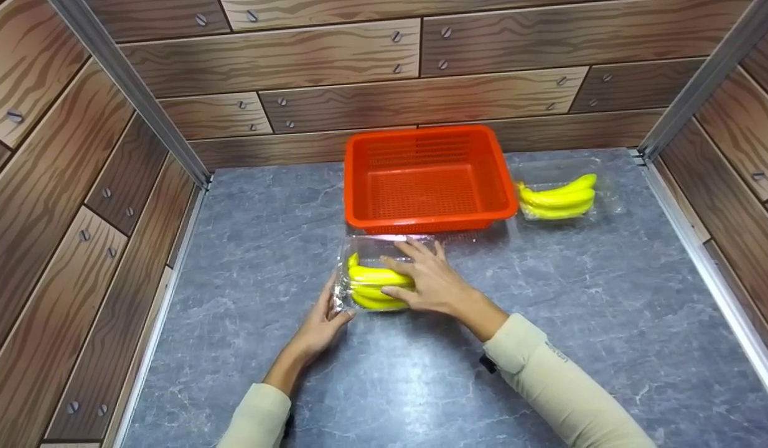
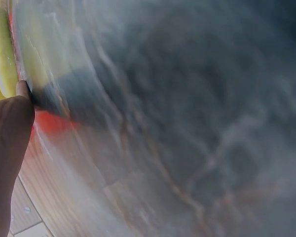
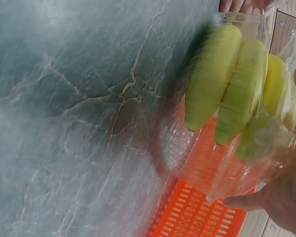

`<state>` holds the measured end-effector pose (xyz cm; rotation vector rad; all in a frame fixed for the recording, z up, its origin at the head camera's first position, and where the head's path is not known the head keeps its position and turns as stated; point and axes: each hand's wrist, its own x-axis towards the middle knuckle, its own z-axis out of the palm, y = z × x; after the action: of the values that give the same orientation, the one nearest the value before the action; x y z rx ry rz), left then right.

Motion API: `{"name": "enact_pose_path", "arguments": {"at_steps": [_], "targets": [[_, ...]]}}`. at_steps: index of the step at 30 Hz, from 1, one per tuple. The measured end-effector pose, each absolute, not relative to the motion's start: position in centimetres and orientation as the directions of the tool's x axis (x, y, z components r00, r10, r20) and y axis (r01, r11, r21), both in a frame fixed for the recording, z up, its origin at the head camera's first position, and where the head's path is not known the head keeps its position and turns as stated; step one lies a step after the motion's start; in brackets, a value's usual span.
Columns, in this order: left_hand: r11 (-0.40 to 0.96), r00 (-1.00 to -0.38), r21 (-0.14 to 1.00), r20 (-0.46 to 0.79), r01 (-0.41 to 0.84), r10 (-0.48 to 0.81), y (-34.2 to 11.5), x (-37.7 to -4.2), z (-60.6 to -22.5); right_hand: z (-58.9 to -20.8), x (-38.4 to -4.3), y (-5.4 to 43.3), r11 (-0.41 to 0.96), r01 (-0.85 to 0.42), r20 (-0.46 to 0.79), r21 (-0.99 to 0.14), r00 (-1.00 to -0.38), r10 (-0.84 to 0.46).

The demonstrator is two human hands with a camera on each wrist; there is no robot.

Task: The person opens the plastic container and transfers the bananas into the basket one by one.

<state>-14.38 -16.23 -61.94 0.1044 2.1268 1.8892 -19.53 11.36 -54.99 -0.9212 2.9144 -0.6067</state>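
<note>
A clear plastic clamshell container with a bunch of yellow bananas inside sits on the table in front of the red basket. At its left end my left hand holds the side, thumb by the near corner and fingers along the wall. My right hand lies across the right part of the lid with its fingers spread. In the right wrist view the bananas show greenish tips through the ribbed plastic. The left wrist view catches only the left thumb beside the container.
Just behind the container stands a red plastic basket with slotted walls and nothing in it. To the basket's right lies a second clear container of bananas. Wood-patterned panels enclose the grey marbled table at the back and both sides.
</note>
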Motion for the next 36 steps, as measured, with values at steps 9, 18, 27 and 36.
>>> {"name": "enact_pose_path", "arguments": {"at_steps": [9,18,27,36], "targets": [[0.189,-0.964,0.971,-0.181,-0.144,0.195,-15.7,-14.2,-61.9,-55.5,-18.8,11.9,0.768,-0.556,0.088,-0.317,-0.824,-0.560],[0.234,-0.968,0.961,-0.190,-0.150,0.162,-15.3,-14.3,-61.7,-55.4,-19.1,13.5,0.725,-0.563,0.103,-0.397,-0.812,-0.575],[0.216,-0.969,0.968,-0.167,-0.127,0.180,-15.4,-14.5,-61.8,-55.5,-19.5,15.7,0.664,-0.582,0.123,-0.469,-0.788,-0.604],[0.230,-0.974,0.965,-0.162,-0.124,0.157,-15.7,-14.3,-61.5,-55.9,-19.8,16.8,0.644,-0.602,0.091,-0.473,-0.760,-0.643]]}}
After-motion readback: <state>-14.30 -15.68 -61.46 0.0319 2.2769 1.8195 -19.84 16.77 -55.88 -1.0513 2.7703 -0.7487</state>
